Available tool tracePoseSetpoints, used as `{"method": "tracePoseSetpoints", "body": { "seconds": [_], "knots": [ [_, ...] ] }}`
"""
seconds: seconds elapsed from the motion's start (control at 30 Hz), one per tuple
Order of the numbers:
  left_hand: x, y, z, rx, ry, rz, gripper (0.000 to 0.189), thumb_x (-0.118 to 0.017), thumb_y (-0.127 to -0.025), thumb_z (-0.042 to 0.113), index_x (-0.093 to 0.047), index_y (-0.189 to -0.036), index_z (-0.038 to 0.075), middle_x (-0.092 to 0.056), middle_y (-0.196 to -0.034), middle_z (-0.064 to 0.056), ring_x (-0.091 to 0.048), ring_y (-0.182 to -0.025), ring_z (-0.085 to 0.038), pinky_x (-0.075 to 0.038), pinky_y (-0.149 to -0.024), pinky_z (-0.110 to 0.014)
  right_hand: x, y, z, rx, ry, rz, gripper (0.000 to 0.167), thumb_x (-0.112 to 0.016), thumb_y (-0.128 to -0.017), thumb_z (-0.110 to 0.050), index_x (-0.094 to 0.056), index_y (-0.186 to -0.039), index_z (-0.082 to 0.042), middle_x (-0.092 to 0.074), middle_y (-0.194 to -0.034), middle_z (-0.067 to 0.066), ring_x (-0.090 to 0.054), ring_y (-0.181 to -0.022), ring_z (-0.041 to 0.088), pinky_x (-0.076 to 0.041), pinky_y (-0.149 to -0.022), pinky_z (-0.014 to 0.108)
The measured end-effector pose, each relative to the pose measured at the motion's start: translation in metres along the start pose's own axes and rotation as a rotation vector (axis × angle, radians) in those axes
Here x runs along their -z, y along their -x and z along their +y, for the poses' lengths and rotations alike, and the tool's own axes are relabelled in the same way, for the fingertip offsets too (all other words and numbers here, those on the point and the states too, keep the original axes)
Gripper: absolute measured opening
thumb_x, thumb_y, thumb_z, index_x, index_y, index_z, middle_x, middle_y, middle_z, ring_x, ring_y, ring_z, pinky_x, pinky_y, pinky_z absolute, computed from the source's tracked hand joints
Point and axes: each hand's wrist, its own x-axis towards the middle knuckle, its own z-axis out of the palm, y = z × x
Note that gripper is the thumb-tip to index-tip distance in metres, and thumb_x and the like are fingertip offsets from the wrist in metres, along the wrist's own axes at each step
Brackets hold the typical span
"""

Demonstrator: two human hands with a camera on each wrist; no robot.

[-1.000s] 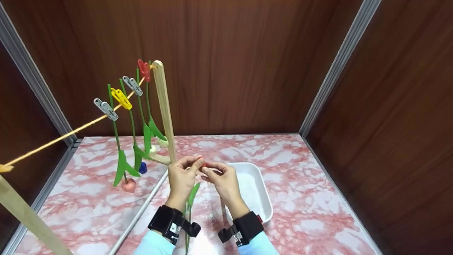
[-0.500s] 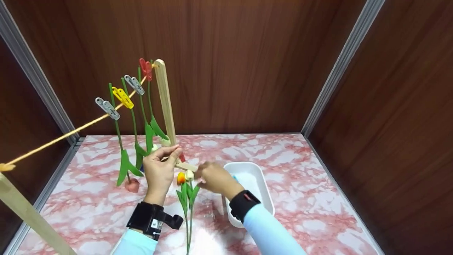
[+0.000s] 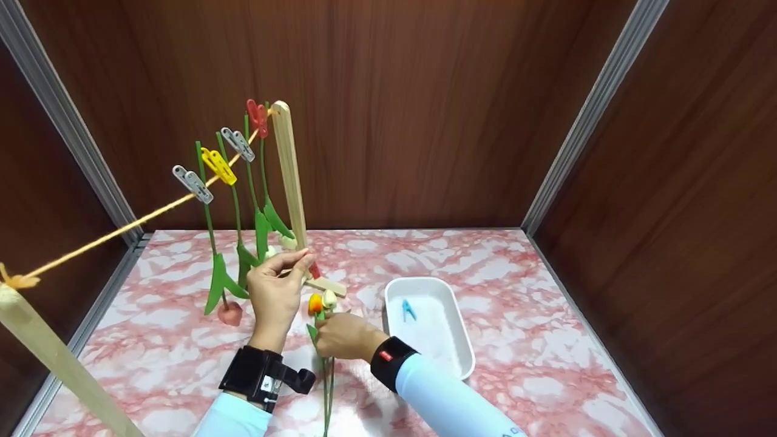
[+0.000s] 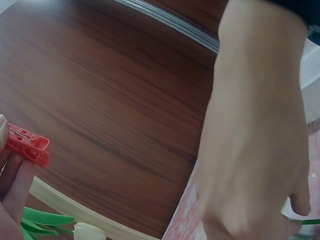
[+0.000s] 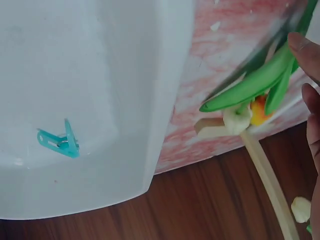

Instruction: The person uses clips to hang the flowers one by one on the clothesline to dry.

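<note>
My left hand point(image 3: 274, 297) pinches a red clothespin point(image 4: 29, 145) by one end, near the foot of the far wooden post. On the table lie two artificial tulips, an orange one point(image 3: 315, 303) and a white one point(image 3: 329, 300), with long green stems. Over their leaves and stems reaches my right hand point(image 3: 346, 335), fingers bent. In the right wrist view its fingertips touch or lie close to a green leaf point(image 5: 255, 85); whether they pinch a stem cannot be made out. Several tulips hang heads down from a cord point(image 3: 121, 230), including a pink one point(image 3: 230, 314).
Clothespins on the cord include a yellow one point(image 3: 218, 166), a red one point(image 3: 257, 118) and grey ones. Wooden posts point(image 3: 290, 176) carry the cord, one at near left. A white tray point(image 3: 467, 340) at right holds a blue clothespin point(image 3: 408, 311). Brown panels stand behind.
My hands have parted from each other. The left moved left with the red clothespin; the right swung past the tray's edge, then down onto the lying tulips.
</note>
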Motion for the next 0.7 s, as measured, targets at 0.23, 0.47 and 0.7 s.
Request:
{"method": "tracePoseSetpoints", "body": {
  "seconds": [0.23,0.47,0.7],
  "knots": [
    [-0.003,0.002,0.003,0.011,-0.016,-0.002,0.012,-0.087,-0.086,0.001,-0.082,-0.097,-0.003,-0.078,-0.098,-0.018,-0.071,-0.075,-0.006,-0.058,-0.062,-0.018,-0.006,0.003,-0.012,0.052,0.005,-0.042,0.017,-0.071,-0.097,-0.029,-0.075,-0.085,-0.040,-0.072,-0.091,-0.021,-0.062,-0.088,0.003,-0.050,-0.077,0.019],
    [-0.004,0.002,0.011,-0.033,-0.031,-0.004,0.012,-0.088,-0.084,0.001,-0.083,-0.095,-0.001,-0.079,-0.094,-0.016,-0.072,-0.074,-0.007,-0.057,-0.062,-0.018,0.001,0.018,0.011,-0.045,-0.084,-0.039,0.020,-0.071,-0.098,-0.018,-0.077,-0.085,-0.032,-0.072,-0.086,-0.014,-0.065,-0.071,0.005,-0.054,-0.059,0.019],
    [-0.007,-0.002,0.039,-0.060,-0.037,0.001,0.011,-0.089,-0.084,0.002,-0.083,-0.094,0.000,-0.079,-0.089,-0.014,-0.073,-0.071,-0.007,-0.059,-0.059,-0.020,0.016,0.037,0.060,-0.113,-0.435,0.216,0.017,-0.072,-0.097,-0.009,-0.082,-0.092,-0.022,-0.077,-0.093,-0.008,-0.070,-0.084,0.011,-0.057,-0.075,0.021]
  ]
}}
